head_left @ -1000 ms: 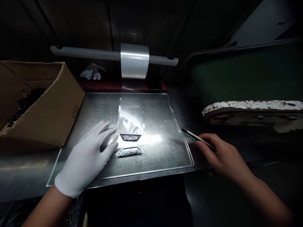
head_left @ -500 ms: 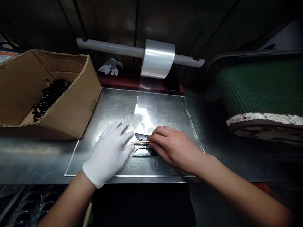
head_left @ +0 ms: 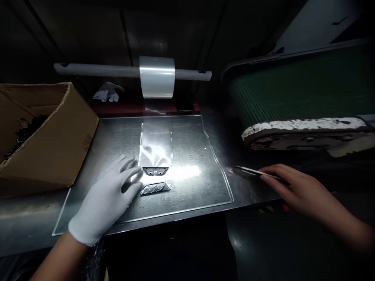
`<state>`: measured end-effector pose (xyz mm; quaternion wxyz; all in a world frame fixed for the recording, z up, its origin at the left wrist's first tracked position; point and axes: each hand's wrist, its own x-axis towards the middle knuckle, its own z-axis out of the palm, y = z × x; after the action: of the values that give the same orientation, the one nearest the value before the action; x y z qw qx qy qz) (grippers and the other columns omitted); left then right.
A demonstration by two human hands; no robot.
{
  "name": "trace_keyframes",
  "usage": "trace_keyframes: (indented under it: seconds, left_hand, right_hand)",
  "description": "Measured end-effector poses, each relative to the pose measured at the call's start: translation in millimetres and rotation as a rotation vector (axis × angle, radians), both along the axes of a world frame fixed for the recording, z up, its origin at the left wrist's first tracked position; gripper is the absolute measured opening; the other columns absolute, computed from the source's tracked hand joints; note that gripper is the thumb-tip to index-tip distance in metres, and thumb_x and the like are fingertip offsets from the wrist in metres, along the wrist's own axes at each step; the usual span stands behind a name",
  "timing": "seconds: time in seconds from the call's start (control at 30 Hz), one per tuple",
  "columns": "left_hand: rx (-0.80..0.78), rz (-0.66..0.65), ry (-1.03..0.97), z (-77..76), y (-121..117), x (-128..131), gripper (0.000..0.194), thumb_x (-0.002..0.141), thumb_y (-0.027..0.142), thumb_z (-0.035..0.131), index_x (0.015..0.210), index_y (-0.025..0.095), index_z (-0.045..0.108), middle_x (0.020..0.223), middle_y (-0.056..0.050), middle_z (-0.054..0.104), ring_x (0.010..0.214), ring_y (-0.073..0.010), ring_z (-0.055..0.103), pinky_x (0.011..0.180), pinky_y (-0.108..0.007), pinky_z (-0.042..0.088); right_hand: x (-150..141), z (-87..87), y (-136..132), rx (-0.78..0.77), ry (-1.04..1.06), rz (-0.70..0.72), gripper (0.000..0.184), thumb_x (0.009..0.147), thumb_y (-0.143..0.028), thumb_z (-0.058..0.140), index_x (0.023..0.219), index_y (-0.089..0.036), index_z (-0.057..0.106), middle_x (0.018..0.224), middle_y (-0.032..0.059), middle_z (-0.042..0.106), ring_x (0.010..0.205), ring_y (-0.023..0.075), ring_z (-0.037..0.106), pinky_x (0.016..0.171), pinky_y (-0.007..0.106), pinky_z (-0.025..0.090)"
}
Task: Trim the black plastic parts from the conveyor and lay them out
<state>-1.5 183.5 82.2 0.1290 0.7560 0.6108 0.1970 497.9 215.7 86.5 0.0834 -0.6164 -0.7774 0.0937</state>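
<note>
Dark parts (head_left: 155, 189), 2 — apart, inside board (head_left: 193, 152) edges

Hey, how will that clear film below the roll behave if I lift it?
Probably floppy: the film shows curved, wavy glints near its lower end. Likely light, as it looks see-through. Pulling it might turn the roll, which sits around a bar.

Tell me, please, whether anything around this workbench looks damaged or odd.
Yes: the green conveyor has ragged, patchy white edging, possibly worn, and the clear sheet has a wavy right edge while its front edge runs straight. The left hand is gloved, yet the right hand, holding a thin tool, is bare.
</note>
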Motion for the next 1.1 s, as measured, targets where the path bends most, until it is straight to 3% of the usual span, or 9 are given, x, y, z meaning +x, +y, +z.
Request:
trace_keyframes:
  seconds: [0.1,0.2,0.37,0.53,0.63,0.8,0.97,1.03,1.1]
  left_hand:
    - [0.025,-0.177,0.047,13.4,-5.2,17.5,0.025,0.101,0.036,0.06,0.121,0.029,0.074,0.125,-0.006,0.071,0.118,-0.0293,0.064,0.098,-0.046,0.054]
    - [-0.032,-0.319,0.207,20.8,-5.5,38.8,0.026,0.103,0.024,0.053,0.12,0.026,0.072,0.109,-0.007,0.073,0.099,-0.0278,0.065,0.085,-0.044,0.054]
    - [-0.027,-0.31,0.36,17.0,-2.1,56.9,0.044,0.095,0.002,0.04,0.123,0.019,0.07,0.112,-0.011,0.074,0.094,-0.031,0.067,0.079,-0.048,0.054]
    - [0.05,-0.222,0.375,7.3,-7.2,58.6,0.037,0.098,0.005,0.042,0.118,0.018,0.071,0.102,-0.011,0.073,0.086,-0.0292,0.065,0.075,-0.045,0.051]
    - [0.08,-0.191,0.324,-0.2,-12.7,57.0,0.034,0.098,0.004,0.043,0.109,0.019,0.071,0.098,-0.01,0.072,0.087,-0.0276,0.064,0.076,-0.044,0.05]
    - [0.123,-0.182,0.181,-3.9,-35.5,42.5,0.03,0.096,0.003,0.045,0.101,0.02,0.069,0.088,-0.006,0.068,0.083,-0.0256,0.06,0.077,-0.045,0.05]
    - [0.256,-0.154,-0.078,-3.3,-83.9,8.0,0.043,0.097,0.0,0.049,0.126,0.03,0.062,0.113,-0.007,0.069,0.109,-0.0262,0.063,0.097,-0.051,0.053]
    - [0.363,-0.057,-0.137,-9.5,-105.9,-2.9,0.054,0.095,-0.001,0.054,0.131,0.038,0.06,0.137,-0.007,0.06,0.132,-0.0303,0.056,0.108,-0.056,0.05]
    - [0.422,0.134,-0.132,-20.5,-127.3,-7.0,0.052,0.096,0.006,0.059,0.132,0.044,0.061,0.147,-0.007,0.052,0.139,-0.0351,0.051,0.106,-0.059,0.053]
  right_hand:
    - [30.0,-23.1,-11.2,0.056,0.023,-0.205,0.039,0.102,-0.05,0.051,0.124,-0.025,0.072,0.118,0.0094,0.075,0.102,0.0307,0.073,0.082,0.042,0.057]
    - [22.1,-35.4,-11.4,0.157,0.06,-0.205,0.041,0.103,-0.044,0.049,0.124,-0.019,0.074,0.119,0.0154,0.071,0.111,0.0351,0.067,0.096,0.049,0.052]
    - [-78.1,-22.4,-2.4,0.301,0.255,0.078,0.031,0.105,-0.032,0.053,0.123,-0.02,0.075,0.118,0.0138,0.065,0.112,0.0299,0.061,0.099,0.047,0.052]
    - [-200.8,-11.4,10.1,0.112,0.289,0.517,0.032,0.103,-0.018,0.056,0.124,-0.026,0.078,0.104,0.0079,0.066,0.098,0.0227,0.056,0.085,0.036,0.051]
    - [-226.0,-16.7,16.9,0.108,0.233,0.534,0.031,0.1,-0.015,0.058,0.118,-0.026,0.081,0.098,0.007,0.066,0.09,0.0215,0.054,0.083,0.037,0.049]
    - [-218.9,-18.6,23.0,0.075,0.181,0.53,0.033,0.101,-0.014,0.056,0.121,-0.026,0.08,0.098,0.0076,0.066,0.092,0.0224,0.055,0.085,0.039,0.047]
    - [-219.2,-5.4,10.7,0.046,0.205,0.54,0.035,0.102,-0.014,0.053,0.127,-0.023,0.076,0.103,0.0095,0.066,0.097,0.024,0.057,0.087,0.041,0.049]
    - [-233.3,2.2,-10.0,0.009,0.35,0.525,0.033,0.105,-0.02,0.05,0.131,-0.02,0.071,0.112,0.0111,0.066,0.103,0.0239,0.058,0.091,0.041,0.049]
    - [-257.7,7.1,-39.4,-0.233,0.635,0.489,0.029,0.108,-0.034,0.052,0.127,-0.021,0.068,0.112,0.0091,0.067,0.101,0.0216,0.061,0.089,0.037,0.05]
